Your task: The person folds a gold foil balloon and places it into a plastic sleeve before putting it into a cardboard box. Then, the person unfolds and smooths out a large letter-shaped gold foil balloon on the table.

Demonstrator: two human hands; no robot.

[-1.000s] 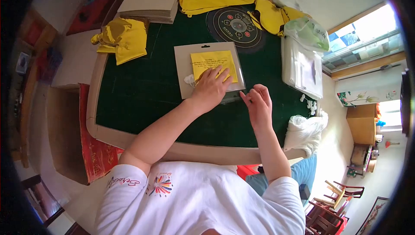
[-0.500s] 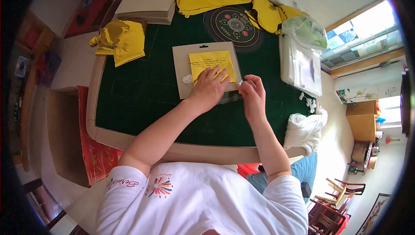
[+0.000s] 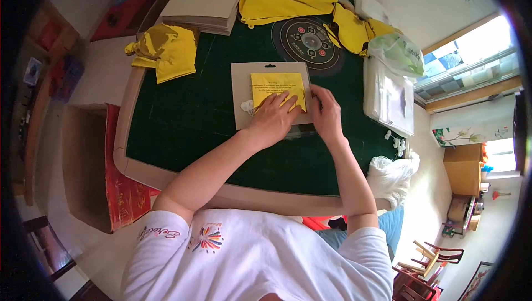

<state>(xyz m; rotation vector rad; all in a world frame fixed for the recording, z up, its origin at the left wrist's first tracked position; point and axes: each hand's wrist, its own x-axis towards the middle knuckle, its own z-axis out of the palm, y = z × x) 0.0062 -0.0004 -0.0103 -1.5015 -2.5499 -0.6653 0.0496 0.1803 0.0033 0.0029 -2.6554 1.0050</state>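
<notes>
A grey-brown card (image 3: 242,82) with a hanging slot at its top edge lies flat on the green table. On it is a flat yellow packet (image 3: 266,83) printed with small dark text. My left hand (image 3: 272,117) rests on the packet's lower part, fingers spread, holding nothing. Along the card's right edge lies my right hand (image 3: 326,113), its fingers stretched out and the thumb side partly hidden. A small bundle of white string (image 3: 247,107) shows left of my left fingers. Clear plastic film (image 3: 302,129) seems to peek out below the card.
A stack of cards (image 3: 202,1) and a yellow piece (image 3: 172,51) stand at the back left. Several yellow pieces (image 3: 288,6) lie at the back beside a round dial panel (image 3: 310,43). Clear plastic sleeves (image 3: 388,96) and white string (image 3: 392,174) line the right edge.
My right hand's fingers have gone from a pinch at the card's lower right corner to lying stretched along its right edge. My left hand stays on the packet. The view has shifted slightly.
</notes>
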